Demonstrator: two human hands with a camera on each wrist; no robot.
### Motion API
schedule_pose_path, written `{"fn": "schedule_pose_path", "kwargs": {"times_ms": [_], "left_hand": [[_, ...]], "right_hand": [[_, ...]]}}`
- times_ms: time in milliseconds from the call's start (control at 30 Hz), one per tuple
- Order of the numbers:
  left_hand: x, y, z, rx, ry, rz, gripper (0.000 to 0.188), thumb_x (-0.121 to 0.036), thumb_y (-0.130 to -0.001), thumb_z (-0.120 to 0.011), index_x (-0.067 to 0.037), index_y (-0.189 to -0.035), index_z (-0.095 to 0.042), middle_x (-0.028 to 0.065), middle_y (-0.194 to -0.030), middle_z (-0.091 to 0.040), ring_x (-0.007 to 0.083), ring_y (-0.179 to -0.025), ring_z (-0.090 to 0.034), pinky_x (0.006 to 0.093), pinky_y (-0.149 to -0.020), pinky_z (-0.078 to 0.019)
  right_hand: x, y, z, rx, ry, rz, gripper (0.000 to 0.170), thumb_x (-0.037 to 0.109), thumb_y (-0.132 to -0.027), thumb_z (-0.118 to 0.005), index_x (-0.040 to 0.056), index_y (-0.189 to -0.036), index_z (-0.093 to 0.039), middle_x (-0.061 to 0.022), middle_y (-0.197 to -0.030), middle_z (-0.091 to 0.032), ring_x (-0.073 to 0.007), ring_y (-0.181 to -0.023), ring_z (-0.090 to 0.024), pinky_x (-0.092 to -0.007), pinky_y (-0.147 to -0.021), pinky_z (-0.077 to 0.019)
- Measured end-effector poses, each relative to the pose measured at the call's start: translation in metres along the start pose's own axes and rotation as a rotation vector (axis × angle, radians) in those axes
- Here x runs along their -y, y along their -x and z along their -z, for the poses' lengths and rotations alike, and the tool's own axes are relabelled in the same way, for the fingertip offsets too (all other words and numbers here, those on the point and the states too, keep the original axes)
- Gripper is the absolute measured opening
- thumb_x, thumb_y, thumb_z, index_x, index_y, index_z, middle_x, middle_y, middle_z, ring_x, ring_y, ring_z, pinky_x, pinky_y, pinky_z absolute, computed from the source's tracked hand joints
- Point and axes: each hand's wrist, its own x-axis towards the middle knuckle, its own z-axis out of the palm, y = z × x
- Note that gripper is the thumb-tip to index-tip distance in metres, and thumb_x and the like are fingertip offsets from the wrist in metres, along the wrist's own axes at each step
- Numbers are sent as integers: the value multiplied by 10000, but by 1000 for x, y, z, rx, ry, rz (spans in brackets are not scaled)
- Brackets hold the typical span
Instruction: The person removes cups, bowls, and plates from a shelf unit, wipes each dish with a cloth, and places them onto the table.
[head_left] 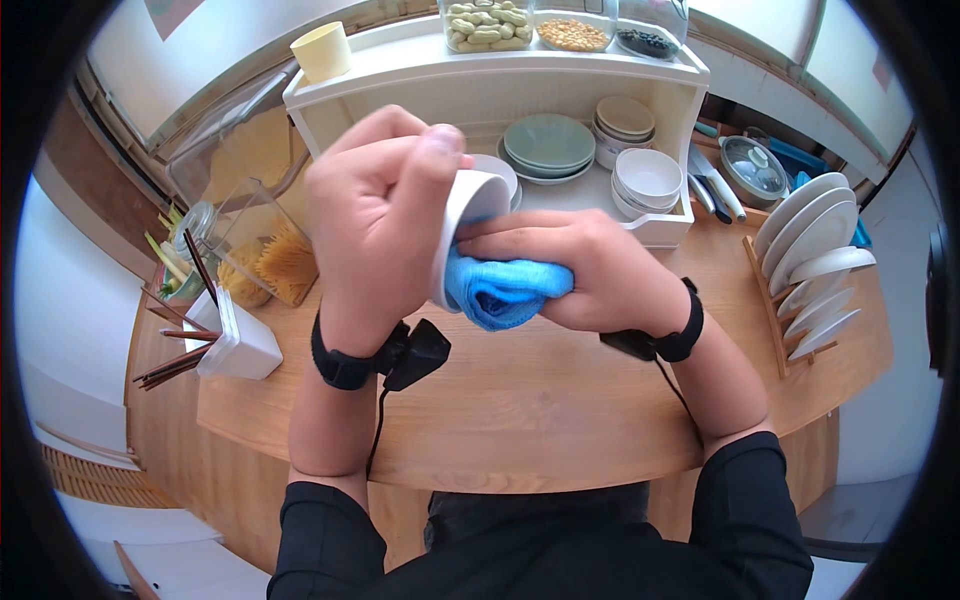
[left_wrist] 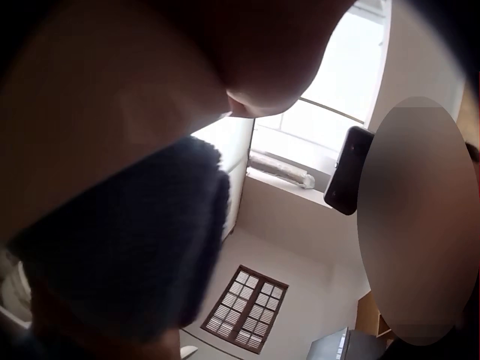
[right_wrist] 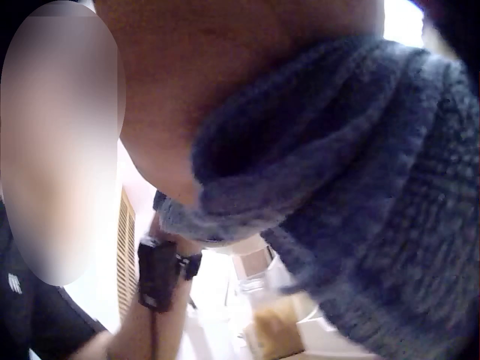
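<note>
A white cup or bowl (head_left: 470, 205), tipped on its side, is gripped by the left hand (head_left: 375, 220) above the table, in front of the shelf. The right hand (head_left: 565, 265) holds a folded blue cloth (head_left: 505, 290) against the opening, its fingertips reaching to the inside of the rim. In the left wrist view the cloth (left_wrist: 142, 240) looks dark beside the left hand (left_wrist: 150, 90). The right wrist view shows the cloth's folds (right_wrist: 360, 187) under the right hand (right_wrist: 225, 82). The inside of the vessel is mostly hidden.
A white shelf (head_left: 400, 75) with jars, a cream cup (head_left: 322, 52), bowls and green plates (head_left: 548, 140) stands behind. Left are a white chopstick holder (head_left: 245, 340) and pasta containers (head_left: 285, 265). Right are a wooden plate rack (head_left: 770, 305), knives (head_left: 715, 190) and a lidded pot (head_left: 752, 168).
</note>
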Motion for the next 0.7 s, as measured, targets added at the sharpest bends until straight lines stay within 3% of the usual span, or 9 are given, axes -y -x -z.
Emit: {"fn": "schedule_pose_path", "kwargs": {"times_ms": [67, 133, 200, 267, 333, 400, 433, 533, 700], "left_hand": [[3, 1, 4, -61, 41, -79, 395, -209, -1041, -595, 56, -759, -675, 84, -773, -607, 165, -734, -647, 303, -668, -484], [3, 1, 5, -114, 81, -163, 386, -226, -1027, -625, 73, -864, -807, 98, -763, -652, 152, -701, -608, 312, -635, -452], [-1, 0, 2, -168, 112, -151, 446, -257, -1029, -592, 92, -817, -771, 93, -751, -621, 158, -692, -609, 319, -662, -494], [-7, -3, 0, -154, 260, -92, 487, -287, -1040, -574, 73, -722, -658, 76, -733, -576, 158, -686, -617, 333, -706, -546], [-6, -6, 9, 34, 459, 278, 465, -307, -1043, -575, -8, -688, -542, 57, -725, -550, 155, -685, -628, 358, -745, -584], [-1, -8, 9, 115, 384, 363, 471, -374, -1050, -562, -65, -700, -505, 44, -724, -538, 144, -684, -626, 316, -715, -549], [3, -8, 8, 135, 405, 487, 514, -420, -1065, -524, -86, -689, -419, 44, -770, -484, 174, -690, -605, 324, -733, -514], [17, -11, 5, 193, 472, 674, 561, -476, -1080, -481, -113, -676, -336, 35, -815, -436, 197, -702, -580, 326, -743, -474], [34, -3, -14, 335, 546, 680, 526, -433, -1075, -531, -83, -687, -470, 27, -792, -538, 158, -697, -550, 308, -696, -454]], "right_hand": [[3, 0, -4, -4, -214, -25, 443, -10, -810, -696, 43, -1245, -756, -139, -1149, -787, -304, -940, -765, -370, -847, -605], [20, 1, 3, 117, -472, -368, 366, 5, -845, -676, 20, -1204, -747, -110, -1039, -772, -226, -874, -754, -353, -817, -600], [28, 2, 12, 162, -633, -554, 259, 28, -875, -665, -16, -1120, -737, -69, -931, -736, -146, -778, -699, -337, -735, -584], [29, 6, 14, 65, -1250, -710, 183, 38, -883, -673, -33, -1043, -724, -73, -893, -729, -132, -696, -664, -327, -664, -566], [26, 5, 21, 61, -1377, -641, 167, 47, -896, -677, -35, -1036, -718, -95, -918, -732, -139, -689, -678, -330, -641, -571], [34, 5, 33, 90, -612, -493, 221, 32, -879, -686, 8, -1093, -732, -101, -987, -751, -201, -735, -723, -335, -671, -589], [24, -6, 13, -181, -207, 135, 305, 14, -816, -731, 70, -1115, -755, -47, -1051, -768, -231, -799, -735, -328, -706, -590], [47, 1, 36, 96, 625, 333, 321, 152, -765, -804, 161, -1085, -783, 88, -1102, -735, -143, -755, -657, -297, -656, -526], [38, 0, 23, 23, 828, 422, 274, 205, -777, -774, 185, -1050, -777, 111, -1029, -682, -127, -693, -582, -284, -626, -483]]}}
